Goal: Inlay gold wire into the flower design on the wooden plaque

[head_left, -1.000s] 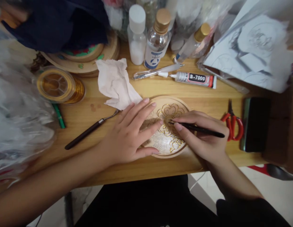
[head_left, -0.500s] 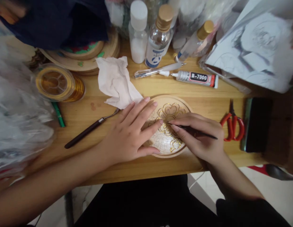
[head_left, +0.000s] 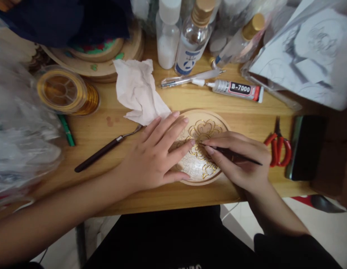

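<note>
A round wooden disc [head_left: 189, 182] lies on the table with a flower pattern [head_left: 206, 129] outlined in gold wire; faint drawn lines cover its left part. My left hand [head_left: 155, 157] rests flat with fingers spread over the disc's left side, thumb near the lower rim. My right hand [head_left: 243, 158] pinches slim black tweezers [head_left: 240, 155], their tip at the flower's centre beside my left index fingertip. Whether the tip grips any wire is too small to tell. Just beyond the left fingers lies a crumpled tissue [head_left: 138, 91].
A dark-handled spatula [head_left: 100, 153] and a gold wire spool [head_left: 68, 91] are at left. Behind stand bottles [head_left: 190, 41], with a pen [head_left: 184, 79] and B-7000 glue tube [head_left: 238, 89] before them. Red-handled pliers [head_left: 278, 147] and a dark phone-like slab [head_left: 306, 147] lie at right.
The view has shifted slightly, so the background items sit a little differently in the picture. Both hands keep nearly the same pose on the disc, the tweezers still at the flower's centre.
</note>
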Motion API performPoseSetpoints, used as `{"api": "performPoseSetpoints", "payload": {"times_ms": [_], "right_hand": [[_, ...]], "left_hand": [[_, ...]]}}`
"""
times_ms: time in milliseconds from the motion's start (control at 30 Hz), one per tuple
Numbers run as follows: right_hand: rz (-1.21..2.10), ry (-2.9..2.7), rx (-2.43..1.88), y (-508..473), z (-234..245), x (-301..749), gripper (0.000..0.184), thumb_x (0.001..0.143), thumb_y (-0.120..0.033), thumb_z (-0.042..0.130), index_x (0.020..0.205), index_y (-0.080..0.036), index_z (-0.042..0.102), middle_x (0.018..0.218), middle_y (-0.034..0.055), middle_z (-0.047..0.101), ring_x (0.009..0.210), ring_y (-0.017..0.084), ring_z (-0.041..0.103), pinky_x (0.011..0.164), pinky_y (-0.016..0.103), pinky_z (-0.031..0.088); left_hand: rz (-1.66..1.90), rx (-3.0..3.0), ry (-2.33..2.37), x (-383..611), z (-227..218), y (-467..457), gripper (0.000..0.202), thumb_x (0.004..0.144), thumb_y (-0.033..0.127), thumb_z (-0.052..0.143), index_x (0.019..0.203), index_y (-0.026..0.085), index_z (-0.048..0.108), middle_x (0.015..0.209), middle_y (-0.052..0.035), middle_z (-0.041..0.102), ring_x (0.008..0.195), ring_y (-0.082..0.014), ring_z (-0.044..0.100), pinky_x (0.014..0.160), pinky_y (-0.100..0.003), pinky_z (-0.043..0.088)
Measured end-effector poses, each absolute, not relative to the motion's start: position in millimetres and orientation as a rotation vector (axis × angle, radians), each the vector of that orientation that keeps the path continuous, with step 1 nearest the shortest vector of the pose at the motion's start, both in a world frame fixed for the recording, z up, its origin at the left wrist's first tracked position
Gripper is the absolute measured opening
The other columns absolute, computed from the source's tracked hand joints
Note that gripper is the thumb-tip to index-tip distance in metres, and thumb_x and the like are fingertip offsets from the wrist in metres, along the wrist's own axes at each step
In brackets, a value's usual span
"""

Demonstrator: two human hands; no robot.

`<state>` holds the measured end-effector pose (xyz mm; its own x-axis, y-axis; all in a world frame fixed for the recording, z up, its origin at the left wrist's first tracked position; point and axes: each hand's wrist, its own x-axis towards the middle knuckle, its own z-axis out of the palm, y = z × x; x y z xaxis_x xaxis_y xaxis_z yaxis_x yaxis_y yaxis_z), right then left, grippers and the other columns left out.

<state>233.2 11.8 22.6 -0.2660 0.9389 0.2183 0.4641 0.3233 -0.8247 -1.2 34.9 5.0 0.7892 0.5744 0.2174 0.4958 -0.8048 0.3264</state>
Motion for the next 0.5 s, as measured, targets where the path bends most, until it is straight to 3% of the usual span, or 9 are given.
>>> {"api": "performPoseSetpoints", "payload": {"times_ms": [200, 500], "right_hand": [[0.852, -1.873, -1.255, 12.7, 22.3, 232.7, 0.022, 0.083, -0.009, 0.067, 0.099, -0.023, 0.073, 0.087, 0.0029, 0.075, 0.076, 0.014, 0.07, 0.066, 0.029, 0.059], [0.851, -1.876, -1.266, 12.4, 21.3, 233.5, 0.022, 0.083, -0.009, 0.068, 0.099, -0.023, 0.073, 0.088, 0.0028, 0.075, 0.078, 0.015, 0.071, 0.069, 0.029, 0.059]], "left_hand": [[0.407, 2.737, 0.862, -1.5, 5.5, 33.7, 0.06, 0.09, 0.061, 0.058, 0.132, 0.018, 0.06, 0.15, -0.022, 0.044, 0.143, -0.0418, 0.037, 0.112, -0.059, 0.038], [0.402, 2.719, 0.853, -1.5, 7.4, 34.1, 0.06, 0.09, 0.059, 0.059, 0.132, 0.015, 0.06, 0.15, -0.0238, 0.043, 0.143, -0.0428, 0.038, 0.113, -0.058, 0.036]]}}
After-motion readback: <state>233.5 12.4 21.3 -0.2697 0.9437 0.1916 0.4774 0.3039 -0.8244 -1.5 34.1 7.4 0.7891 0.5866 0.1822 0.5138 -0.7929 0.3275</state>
